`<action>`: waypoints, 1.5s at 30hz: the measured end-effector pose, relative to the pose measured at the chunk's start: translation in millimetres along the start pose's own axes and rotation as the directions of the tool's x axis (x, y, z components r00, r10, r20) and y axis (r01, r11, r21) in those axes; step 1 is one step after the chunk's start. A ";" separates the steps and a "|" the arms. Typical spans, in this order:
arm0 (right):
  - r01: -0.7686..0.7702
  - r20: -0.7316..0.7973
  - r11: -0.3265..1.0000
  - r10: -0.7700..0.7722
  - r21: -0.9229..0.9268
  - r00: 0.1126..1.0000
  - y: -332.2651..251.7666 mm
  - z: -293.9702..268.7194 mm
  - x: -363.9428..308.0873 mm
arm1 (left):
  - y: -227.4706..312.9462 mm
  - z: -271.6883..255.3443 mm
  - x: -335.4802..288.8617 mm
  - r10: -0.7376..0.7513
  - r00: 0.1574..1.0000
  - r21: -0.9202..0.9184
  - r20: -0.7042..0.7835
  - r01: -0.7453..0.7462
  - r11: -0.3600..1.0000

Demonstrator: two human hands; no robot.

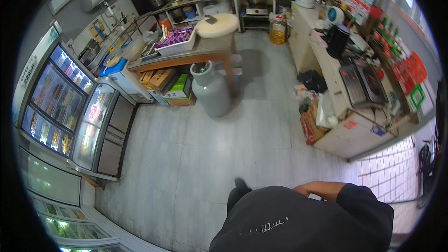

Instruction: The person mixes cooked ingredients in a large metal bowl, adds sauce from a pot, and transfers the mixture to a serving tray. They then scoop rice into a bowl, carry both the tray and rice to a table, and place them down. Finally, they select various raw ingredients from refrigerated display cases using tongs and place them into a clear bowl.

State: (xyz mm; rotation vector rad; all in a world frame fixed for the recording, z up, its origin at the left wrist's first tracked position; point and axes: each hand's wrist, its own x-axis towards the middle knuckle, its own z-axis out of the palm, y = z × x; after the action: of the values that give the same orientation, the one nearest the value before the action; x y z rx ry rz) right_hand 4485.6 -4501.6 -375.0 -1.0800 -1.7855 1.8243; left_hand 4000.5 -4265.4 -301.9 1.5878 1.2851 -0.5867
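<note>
My right arm (329,190) is bent across the front of my black shirt (303,219). My right hand (302,189) lies at the shirt's edge, close to my waist. The shirt hides its fingers, so I cannot tell whether they are open or closed, or whether they hold anything. A small pale patch shows between the forearm and the shirt; I cannot make out what it is. My left hand is outside the view. One dark shoe (241,184) shows on the pale tiled floor (200,158).
Ahead, a grey gas cylinder (212,91) stands beside a worktable (217,43) bearing a round cutting board (217,25) and a white tray (184,46) of purple packets. Lit display fridges (58,95) line the left. A counter (326,81) with a microwave (364,81) runs along the right.
</note>
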 end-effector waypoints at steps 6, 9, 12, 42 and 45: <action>-0.288 -0.032 0.957 0.289 0.030 0.957 -15.6 -196.6 32.4 | 110.0 -96.2 149.1 0.057 0.998 -0.018 0.026 -0.056 0.998; -0.346 -0.198 0.936 0.353 0.068 0.914 -18.6 -281.9 45.9 | 168.1 -144.9 219.8 0.050 0.999 -0.037 0.002 -0.050 0.998; -0.381 -0.292 0.919 0.395 0.103 0.871 -35.1 -367.6 66.7 | 228.5 -193.8 266.1 0.011 0.998 -0.046 -0.062 -0.014 0.999; -0.356 0.085 0.788 0.455 -0.502 0.886 -198.8 -862.3 628.1 | 253.4 -741.5 357.7 -0.228 0.880 -0.293 -0.416 0.108 0.950; -0.569 -0.119 0.791 0.557 -0.223 0.822 -169.2 -853.7 653.2 | 207.7 -787.1 406.9 -0.057 0.861 -0.356 -0.506 -0.148 0.923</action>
State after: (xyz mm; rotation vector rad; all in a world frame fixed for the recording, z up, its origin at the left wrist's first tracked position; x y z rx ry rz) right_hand 4648.2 -3428.0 -302.8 -1.9142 -1.8257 1.8791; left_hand 4168.1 -3373.2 -237.3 1.4755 1.6246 0.1435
